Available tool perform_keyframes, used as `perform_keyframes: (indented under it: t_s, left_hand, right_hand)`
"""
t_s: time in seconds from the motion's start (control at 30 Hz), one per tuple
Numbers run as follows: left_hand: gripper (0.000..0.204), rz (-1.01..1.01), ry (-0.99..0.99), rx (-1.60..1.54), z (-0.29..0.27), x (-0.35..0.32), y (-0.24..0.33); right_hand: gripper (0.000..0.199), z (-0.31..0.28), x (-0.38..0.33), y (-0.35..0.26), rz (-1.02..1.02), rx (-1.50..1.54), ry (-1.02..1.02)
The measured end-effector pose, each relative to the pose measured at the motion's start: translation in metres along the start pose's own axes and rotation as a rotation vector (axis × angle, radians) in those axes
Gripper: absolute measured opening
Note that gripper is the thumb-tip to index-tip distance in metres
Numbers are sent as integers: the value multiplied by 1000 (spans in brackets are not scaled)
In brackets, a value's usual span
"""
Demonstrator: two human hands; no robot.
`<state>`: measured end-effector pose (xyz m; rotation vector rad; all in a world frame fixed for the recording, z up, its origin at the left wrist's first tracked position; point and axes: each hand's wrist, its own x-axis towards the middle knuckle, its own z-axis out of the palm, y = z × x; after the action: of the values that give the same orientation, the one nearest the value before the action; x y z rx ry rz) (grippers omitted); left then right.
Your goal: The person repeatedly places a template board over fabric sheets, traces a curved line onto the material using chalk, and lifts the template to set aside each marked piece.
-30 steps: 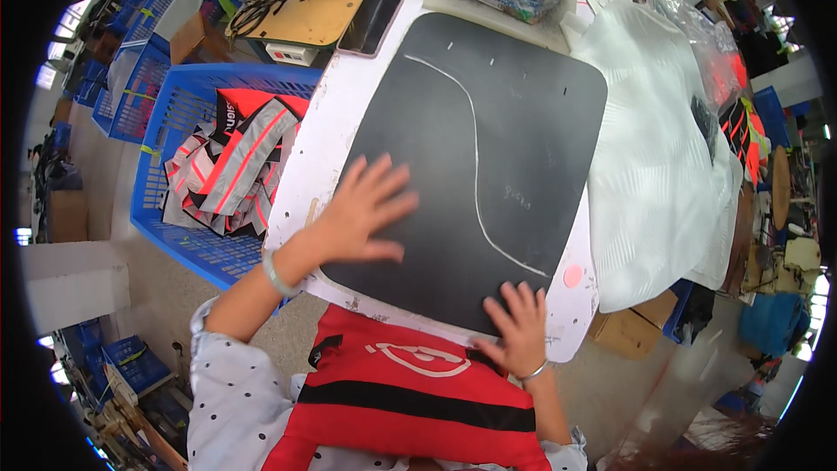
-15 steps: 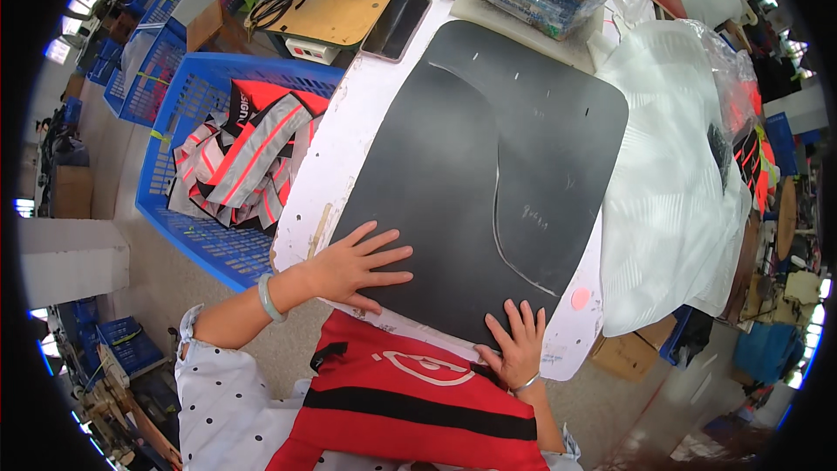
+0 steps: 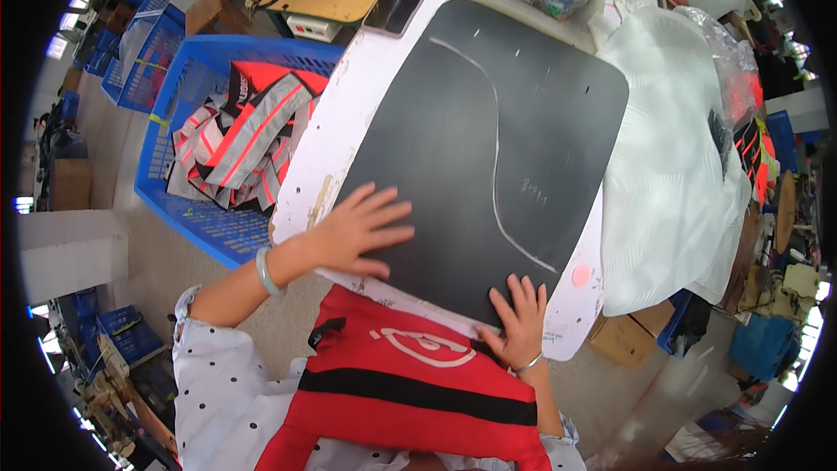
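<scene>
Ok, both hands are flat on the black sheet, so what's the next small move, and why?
Probably slide the black sheet slightly up the table. Left hand and right hand press its near edge, which overhangs the red garment on the lap.

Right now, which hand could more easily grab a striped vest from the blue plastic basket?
Probably the left hand. It rests flat on the black rounded mat near the table edge beside the blue plastic basket. The right hand lies on the far side.
</scene>
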<state>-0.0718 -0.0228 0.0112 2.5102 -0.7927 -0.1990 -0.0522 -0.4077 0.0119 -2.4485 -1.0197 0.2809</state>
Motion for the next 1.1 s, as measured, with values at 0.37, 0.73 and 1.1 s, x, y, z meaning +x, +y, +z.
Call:
perform_keyframes:
  t_s: [0.37,0.73,1.1]
  left_hand:
    - [58,-397,604,317,-3,94,-95]
    - [67,-506,549,432,-14,126,-104]
    - [75,-596,509,415,-11,143,-113]
  right_hand:
    - [39,-52,-24,83,645,-65,488]
    - [42,-58,1,80,806,-8,371]
    - [29,-58,7,91,859,104,303]
